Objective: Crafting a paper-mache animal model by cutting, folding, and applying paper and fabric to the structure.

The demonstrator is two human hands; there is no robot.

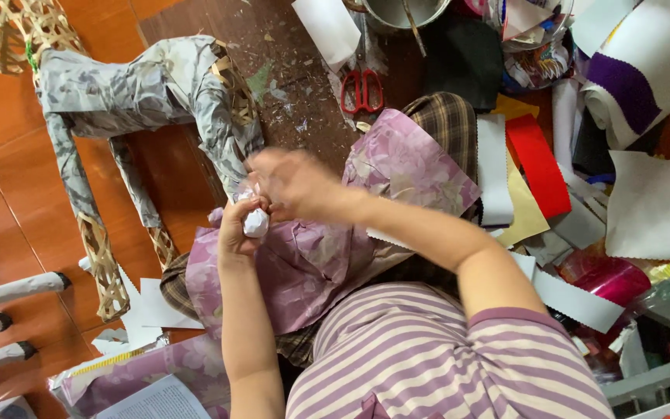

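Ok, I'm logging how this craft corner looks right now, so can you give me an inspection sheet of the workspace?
Surface: reddish tiled floor and a dark board littered with paper scraps.
Job's things: small white wad at both hands; pink floral paper draped over the lap.
Clutter: paper-covered woven frame, red scissors, metal bowl, red sheet, yellow sheet, white sheets, purple-and-white roll.
Hands: left hand grips the wad; right hand is blurred, its fingers at the wad's top.
Cables: nothing seen.
Surroundings: paper-wrapped sticks at the left edge; open booklet at the bottom.
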